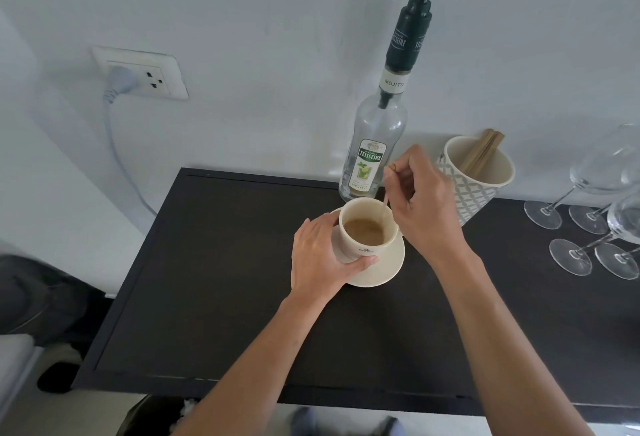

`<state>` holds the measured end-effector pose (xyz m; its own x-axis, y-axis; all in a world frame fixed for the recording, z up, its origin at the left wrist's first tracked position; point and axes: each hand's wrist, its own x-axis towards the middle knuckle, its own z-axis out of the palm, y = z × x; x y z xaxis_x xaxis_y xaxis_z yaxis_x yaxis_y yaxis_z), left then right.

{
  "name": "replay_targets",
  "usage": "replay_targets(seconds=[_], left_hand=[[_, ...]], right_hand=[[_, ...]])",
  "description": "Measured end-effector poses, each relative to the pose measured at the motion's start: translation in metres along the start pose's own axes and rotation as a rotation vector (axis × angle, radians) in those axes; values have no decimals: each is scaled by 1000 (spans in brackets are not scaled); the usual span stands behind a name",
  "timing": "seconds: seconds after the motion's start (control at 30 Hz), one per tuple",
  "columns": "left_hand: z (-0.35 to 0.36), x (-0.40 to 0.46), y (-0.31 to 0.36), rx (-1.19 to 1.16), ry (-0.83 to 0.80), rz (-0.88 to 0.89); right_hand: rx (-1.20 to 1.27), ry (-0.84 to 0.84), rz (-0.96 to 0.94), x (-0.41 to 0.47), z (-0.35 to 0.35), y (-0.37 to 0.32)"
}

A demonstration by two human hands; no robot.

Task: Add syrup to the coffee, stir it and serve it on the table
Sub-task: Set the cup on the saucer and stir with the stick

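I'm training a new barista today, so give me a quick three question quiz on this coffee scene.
1. True or false: the right hand pinches a stir stick that dips into the cup.
2. What does the left hand hold?
3. The syrup bottle stands: A) behind the cup, B) on the saucer, C) among the wine glasses.

Key: 1 true; 2 the cup, steadying it on the saucer; 3 A.
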<state>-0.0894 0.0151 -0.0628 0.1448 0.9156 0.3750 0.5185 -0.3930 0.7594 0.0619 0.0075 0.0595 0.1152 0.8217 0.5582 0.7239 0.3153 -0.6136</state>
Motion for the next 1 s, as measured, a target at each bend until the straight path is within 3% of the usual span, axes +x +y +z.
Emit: replay_targets(seconds=[0.17, 0.33, 0.53, 0.7, 0.87, 1.0], left_hand=[[0, 0, 1, 0, -2, 3], [1, 0, -1, 5, -2, 8], [1, 0, -1, 11, 0, 11], [0, 1, 0, 11, 9, 15], [1, 0, -1, 10, -1, 10], [1, 0, -1, 9, 2, 8]], right_hand=[[162, -55, 138, -4, 4, -7], [-1, 13, -6, -2, 3, 0], [143, -43, 109, -4, 5, -8], [8, 7, -6, -2, -2, 1], [193, -77, 127, -6, -1, -5], [49, -3, -16, -2, -3, 1]])
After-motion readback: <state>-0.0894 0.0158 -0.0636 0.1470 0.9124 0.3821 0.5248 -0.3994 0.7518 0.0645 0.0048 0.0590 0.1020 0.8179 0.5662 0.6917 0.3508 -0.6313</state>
